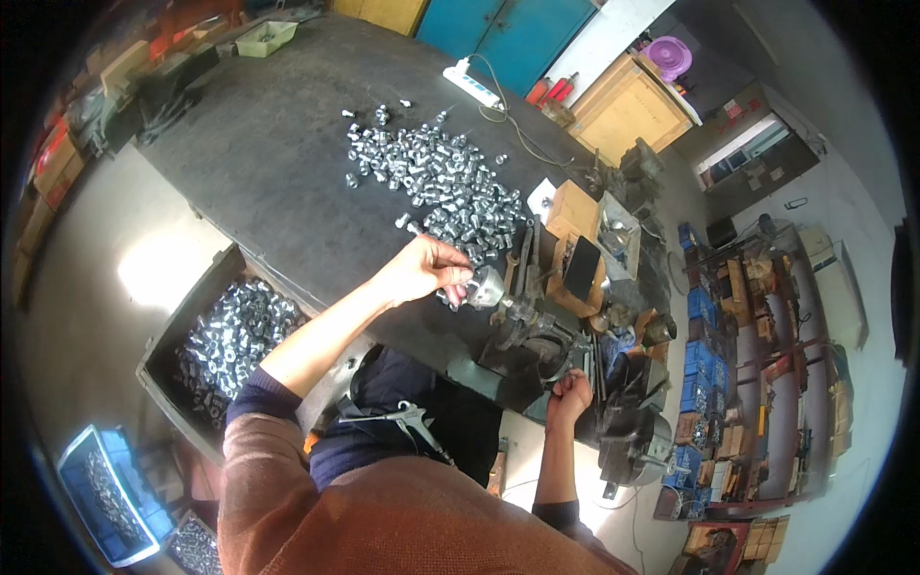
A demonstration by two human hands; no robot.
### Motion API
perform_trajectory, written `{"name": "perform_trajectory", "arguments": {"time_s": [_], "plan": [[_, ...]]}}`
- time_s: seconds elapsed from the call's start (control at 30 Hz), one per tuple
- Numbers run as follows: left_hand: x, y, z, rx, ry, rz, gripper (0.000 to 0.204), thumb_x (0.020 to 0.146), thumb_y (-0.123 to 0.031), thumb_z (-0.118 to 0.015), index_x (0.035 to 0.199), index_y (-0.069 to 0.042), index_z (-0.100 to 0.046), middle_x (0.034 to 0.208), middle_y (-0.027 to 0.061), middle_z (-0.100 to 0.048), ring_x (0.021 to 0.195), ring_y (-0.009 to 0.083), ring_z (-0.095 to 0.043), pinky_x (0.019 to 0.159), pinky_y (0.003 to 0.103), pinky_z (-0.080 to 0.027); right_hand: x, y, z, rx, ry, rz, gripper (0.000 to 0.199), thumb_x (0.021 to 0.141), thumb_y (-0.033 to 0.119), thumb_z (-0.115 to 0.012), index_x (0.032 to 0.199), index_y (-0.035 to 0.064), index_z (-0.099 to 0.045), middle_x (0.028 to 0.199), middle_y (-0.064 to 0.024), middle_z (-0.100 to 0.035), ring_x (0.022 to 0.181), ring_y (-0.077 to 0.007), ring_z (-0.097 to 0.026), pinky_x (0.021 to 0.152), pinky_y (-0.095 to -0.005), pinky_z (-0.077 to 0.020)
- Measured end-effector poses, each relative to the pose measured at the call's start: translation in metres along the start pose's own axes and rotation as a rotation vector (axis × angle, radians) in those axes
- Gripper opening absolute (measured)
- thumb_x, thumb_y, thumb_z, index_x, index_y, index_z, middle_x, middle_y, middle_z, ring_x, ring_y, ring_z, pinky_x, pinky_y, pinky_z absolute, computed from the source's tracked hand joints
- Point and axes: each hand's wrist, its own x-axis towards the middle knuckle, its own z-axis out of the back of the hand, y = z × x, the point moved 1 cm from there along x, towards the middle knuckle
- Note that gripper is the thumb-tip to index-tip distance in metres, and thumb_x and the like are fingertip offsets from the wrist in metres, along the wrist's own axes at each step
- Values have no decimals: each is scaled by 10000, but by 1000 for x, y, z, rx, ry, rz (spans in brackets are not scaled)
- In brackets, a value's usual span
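Note:
My left hand (431, 271) is closed in a pinch at the front of a silvery chuck (487, 287) on a small bench machine (533, 328). Whatever sits between those fingertips is hidden. Lower right, my right hand (569, 398) makes a fist beside the machine's dark curved part; what it grips cannot be made out. Just beyond my left hand, a large heap of shiny metal fittings (431, 171) spreads over the dark worktable (259, 144). More of the same fittings (235, 335) fill a crate (158, 369) to the left of my arm.
An air blow gun (407, 419) lies at my lap. Wooden boxes (573, 213) and wrenches (522, 264) crowd the table right of the heap. Farther back are a power strip (472, 88) and its cord. A blue bin (113, 494) stands lower left, a grey machine (637, 446) lower right.

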Motion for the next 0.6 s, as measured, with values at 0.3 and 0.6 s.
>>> {"name": "perform_trajectory", "arguments": {"time_s": [0.3,0.6], "plan": [[2,-11,2,29,-3,117,207,861,-130,-572,844,72,-615,605,114,-605,460,164,-581,463,256,-478,18,-2,-1,-106,-67,-167,129,811,109,-446,769,27,-536,590,17,-386,498,-87,-340,452,-241,-281],[-43,-6,10,-86,-63,40,132,821,-30,-601,928,49,-603,749,95,-620,626,139,-607,592,252,-498,-3,5,2,-591,116,628,256,654,-17,-493,887,-13,-599,808,-66,-562,772,-166,-519,755,-281,-408]]}}
